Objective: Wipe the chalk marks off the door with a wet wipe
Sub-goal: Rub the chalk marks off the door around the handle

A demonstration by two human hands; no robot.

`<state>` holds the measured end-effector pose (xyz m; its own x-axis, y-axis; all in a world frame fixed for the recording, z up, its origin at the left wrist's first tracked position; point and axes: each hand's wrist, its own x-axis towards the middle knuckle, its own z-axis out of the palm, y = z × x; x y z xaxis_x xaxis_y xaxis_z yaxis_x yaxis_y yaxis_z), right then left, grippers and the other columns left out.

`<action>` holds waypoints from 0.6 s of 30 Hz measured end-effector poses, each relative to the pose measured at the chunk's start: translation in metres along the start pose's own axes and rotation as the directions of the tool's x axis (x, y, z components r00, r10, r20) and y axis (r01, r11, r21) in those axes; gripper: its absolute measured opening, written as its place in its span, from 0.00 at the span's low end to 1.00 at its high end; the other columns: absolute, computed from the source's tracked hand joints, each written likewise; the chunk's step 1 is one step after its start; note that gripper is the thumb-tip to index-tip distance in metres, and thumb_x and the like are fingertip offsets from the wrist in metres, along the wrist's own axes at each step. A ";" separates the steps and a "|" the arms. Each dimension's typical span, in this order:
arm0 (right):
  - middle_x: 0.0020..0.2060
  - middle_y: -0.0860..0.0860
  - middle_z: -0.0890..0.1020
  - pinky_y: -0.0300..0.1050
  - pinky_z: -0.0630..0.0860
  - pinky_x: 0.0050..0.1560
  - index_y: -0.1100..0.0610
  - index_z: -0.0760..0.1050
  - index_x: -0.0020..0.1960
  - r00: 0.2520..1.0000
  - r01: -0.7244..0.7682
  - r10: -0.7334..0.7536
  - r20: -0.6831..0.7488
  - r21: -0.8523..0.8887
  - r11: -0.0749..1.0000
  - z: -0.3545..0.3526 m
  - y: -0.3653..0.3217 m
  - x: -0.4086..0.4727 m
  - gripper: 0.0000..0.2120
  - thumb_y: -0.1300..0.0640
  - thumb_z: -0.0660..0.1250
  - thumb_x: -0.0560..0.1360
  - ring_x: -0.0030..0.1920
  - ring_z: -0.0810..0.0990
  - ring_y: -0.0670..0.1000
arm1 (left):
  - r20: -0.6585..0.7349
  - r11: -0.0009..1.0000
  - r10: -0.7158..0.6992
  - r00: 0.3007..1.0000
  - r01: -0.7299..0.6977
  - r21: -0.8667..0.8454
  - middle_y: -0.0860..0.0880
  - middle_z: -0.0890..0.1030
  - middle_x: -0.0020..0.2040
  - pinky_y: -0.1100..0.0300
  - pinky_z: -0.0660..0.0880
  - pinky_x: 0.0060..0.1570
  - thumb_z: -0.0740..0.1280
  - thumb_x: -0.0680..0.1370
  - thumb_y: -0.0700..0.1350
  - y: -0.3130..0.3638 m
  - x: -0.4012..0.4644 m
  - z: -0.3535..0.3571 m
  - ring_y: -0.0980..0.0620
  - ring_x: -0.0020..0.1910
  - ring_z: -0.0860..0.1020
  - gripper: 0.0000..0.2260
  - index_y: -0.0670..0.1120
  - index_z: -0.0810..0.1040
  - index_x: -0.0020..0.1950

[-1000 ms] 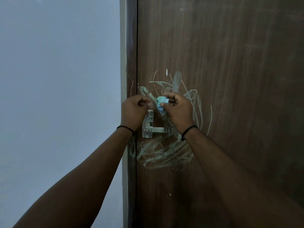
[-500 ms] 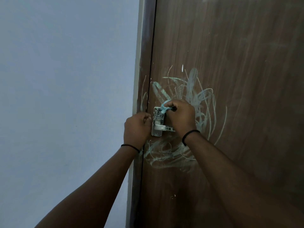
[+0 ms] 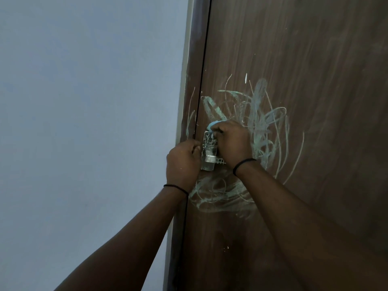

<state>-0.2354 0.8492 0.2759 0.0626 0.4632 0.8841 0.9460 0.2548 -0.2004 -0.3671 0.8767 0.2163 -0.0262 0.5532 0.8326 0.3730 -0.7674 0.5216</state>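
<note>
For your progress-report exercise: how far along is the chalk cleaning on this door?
Done: nothing visibly; no patch looks wiped clean. In hand: the right hand pinches a bunched wet wipe at the top of the handle plate, left hand curled beside it. Left: chalk marks all round the handle on the door.

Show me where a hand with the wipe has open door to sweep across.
Open door lies above and right of the chalk marks, and below them toward the bottom. It is crowded at the handle plate, where the left hand and the right hand holding the wipe meet.
</note>
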 end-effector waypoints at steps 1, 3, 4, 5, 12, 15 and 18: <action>0.47 0.57 0.85 0.42 0.76 0.55 0.61 0.84 0.46 0.999 0.032 -0.031 0.014 -0.010 0.999 0.000 -0.003 0.001 0.12 0.72 0.67 0.68 0.50 0.82 0.54 | 0.004 1.000 0.003 1.000 -0.003 -0.019 0.51 0.84 0.42 0.64 0.73 0.41 0.66 0.76 0.39 -0.001 0.000 0.000 0.55 0.39 0.79 0.06 0.47 0.83 0.46; 0.44 0.57 0.85 0.46 0.77 0.54 0.61 0.84 0.43 0.983 0.161 -0.156 0.093 -0.045 0.986 0.002 -0.013 0.007 0.12 0.72 0.66 0.66 0.49 0.82 0.55 | 0.012 0.999 0.022 1.000 -0.022 -0.050 0.51 0.84 0.43 0.63 0.75 0.43 0.67 0.76 0.40 -0.002 -0.001 -0.001 0.55 0.40 0.80 0.06 0.47 0.84 0.48; 0.44 0.56 0.85 0.47 0.76 0.54 0.61 0.84 0.41 0.963 0.235 -0.222 0.156 -0.069 0.970 0.003 -0.018 0.009 0.11 0.72 0.66 0.66 0.49 0.82 0.56 | 0.014 0.998 0.033 0.999 -0.032 -0.054 0.51 0.84 0.43 0.62 0.76 0.44 0.67 0.76 0.40 -0.003 -0.002 -0.002 0.55 0.41 0.80 0.06 0.47 0.84 0.49; 0.44 0.56 0.85 0.46 0.76 0.54 0.61 0.84 0.41 0.942 0.289 -0.267 0.202 -0.084 0.954 0.003 -0.021 0.010 0.10 0.71 0.66 0.66 0.49 0.81 0.55 | 0.015 0.998 0.040 0.999 -0.039 -0.055 0.50 0.85 0.44 0.62 0.76 0.45 0.67 0.76 0.40 -0.005 -0.001 -0.002 0.54 0.41 0.80 0.06 0.47 0.84 0.49; 0.43 0.59 0.85 0.37 0.73 0.54 0.63 0.84 0.43 0.998 0.065 -0.065 -0.014 0.013 0.998 -0.010 0.008 -0.001 0.08 0.72 0.72 0.67 0.47 0.83 0.56 | 0.002 0.996 -0.071 0.998 0.071 -0.049 0.50 0.84 0.41 0.63 0.73 0.41 0.67 0.75 0.38 -0.001 -0.003 0.004 0.56 0.38 0.78 0.06 0.46 0.83 0.45; 0.41 0.58 0.85 0.38 0.74 0.53 0.62 0.85 0.41 0.979 0.197 -0.195 0.052 -0.032 0.980 -0.004 0.001 0.006 0.11 0.74 0.71 0.64 0.45 0.84 0.56 | 0.022 0.986 -0.160 0.987 0.160 -0.048 0.49 0.84 0.41 0.62 0.70 0.39 0.65 0.76 0.38 0.002 -0.009 0.012 0.53 0.39 0.78 0.07 0.46 0.83 0.45; 0.43 0.57 0.85 0.44 0.78 0.54 0.62 0.85 0.43 0.960 0.253 -0.249 0.132 -0.017 0.967 -0.001 -0.002 0.010 0.12 0.74 0.69 0.66 0.47 0.83 0.55 | 0.016 0.979 -0.199 0.980 0.199 -0.035 0.48 0.84 0.41 0.64 0.67 0.39 0.64 0.77 0.39 -0.001 -0.015 0.018 0.53 0.38 0.77 0.08 0.45 0.83 0.45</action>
<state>-0.2358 0.8525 0.2859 -0.2173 0.4928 0.8426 0.9363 0.3491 0.0372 -0.3506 0.8745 0.2002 -0.0852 0.6997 0.7093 0.3276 -0.6527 0.6832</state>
